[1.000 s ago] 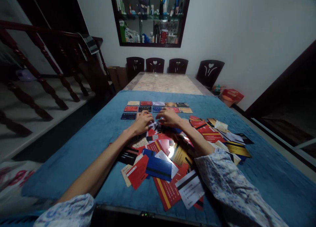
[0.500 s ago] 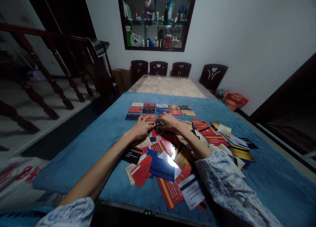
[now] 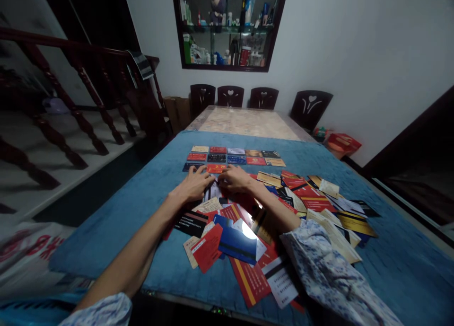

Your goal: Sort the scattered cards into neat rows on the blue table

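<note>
My left hand (image 3: pixel 194 185) rests palm down with its fingers apart. Its fingertips reach the lower edges of a dark blue card (image 3: pixel 188 167) and a red card (image 3: pixel 215 168) in the nearest row. Beside it, my right hand (image 3: pixel 235 178) is bent over the red card's right end, fingers curled together; what lies under them is hidden. A white card with dark stripes (image 3: pixel 213 191) shows between the hands. Beyond them, other cards lie face up in neat rows, among them a blue card (image 3: pixel 236 159). A loose heap with a large blue card (image 3: pixel 237 241) lies under my forearms.
More overlapping cards, including a gold card (image 3: pixel 356 223), spread to the right. A blue cloth (image 3: pixel 117 217) covers the near table; its far end is a bare stone-like top (image 3: pixel 244 121). Dark chairs (image 3: pixel 264 98) stand behind. A wooden railing (image 3: pixel 81 80) runs along the left.
My left hand has shifted left, over the dark blue card. My right hand has drawn slightly left and down. The red card between them shows more fully. The view has tilted slightly.
</note>
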A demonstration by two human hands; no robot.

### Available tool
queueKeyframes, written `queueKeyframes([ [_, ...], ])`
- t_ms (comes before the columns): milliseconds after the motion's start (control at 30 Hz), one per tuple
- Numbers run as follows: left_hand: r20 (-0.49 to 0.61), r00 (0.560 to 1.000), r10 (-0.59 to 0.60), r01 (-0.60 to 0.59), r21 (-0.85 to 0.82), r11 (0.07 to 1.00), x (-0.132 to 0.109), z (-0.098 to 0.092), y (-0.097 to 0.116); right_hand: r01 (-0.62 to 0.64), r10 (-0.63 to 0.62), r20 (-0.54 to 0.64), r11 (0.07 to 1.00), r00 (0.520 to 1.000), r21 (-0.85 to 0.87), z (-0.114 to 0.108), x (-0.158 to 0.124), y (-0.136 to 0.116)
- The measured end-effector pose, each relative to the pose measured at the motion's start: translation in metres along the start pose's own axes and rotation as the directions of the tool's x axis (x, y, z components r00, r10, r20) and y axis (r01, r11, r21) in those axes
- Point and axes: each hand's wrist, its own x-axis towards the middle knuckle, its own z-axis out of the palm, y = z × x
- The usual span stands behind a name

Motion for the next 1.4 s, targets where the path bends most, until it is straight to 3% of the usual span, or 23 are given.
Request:
queueKeyframes([
  [467,0.017,0.993,-0.119,0.120,-0.062,0.991,-0.004,0.012,-0.015,-0.015,0.017,-0.039,0.998,0.999,0.053,0.009,0.008,-0.005],
  [700,-0.019,0.996,-0.082,0.079,-0.129,0.988,-0.011,0.007,-0.024,-0.008,0.017,-0.099,0.995,0.995,0.100,0.019,0.009,-0.004],
  [933,0.027,0.993,-0.117,0.120,-0.188,0.975,-0.017,0.003,-0.033,-0.011,0.025,-0.103,0.991,0.994,0.134,0.017,0.006,-0.005],
  [1133,0.015,0.996,-0.086,0.087,-0.225,0.970,-0.019,-0.003,-0.035,0.003,0.018,-0.135,0.988,0.991,0.151,0.021,0.009,-0.002],
  [1400,-0.065,0.994,-0.092,0.073,-0.249,0.966,-0.020,-0.006,-0.040,0.017,0.021,-0.239,0.988,0.971,0.154,0.030,0.014,-0.001],
])
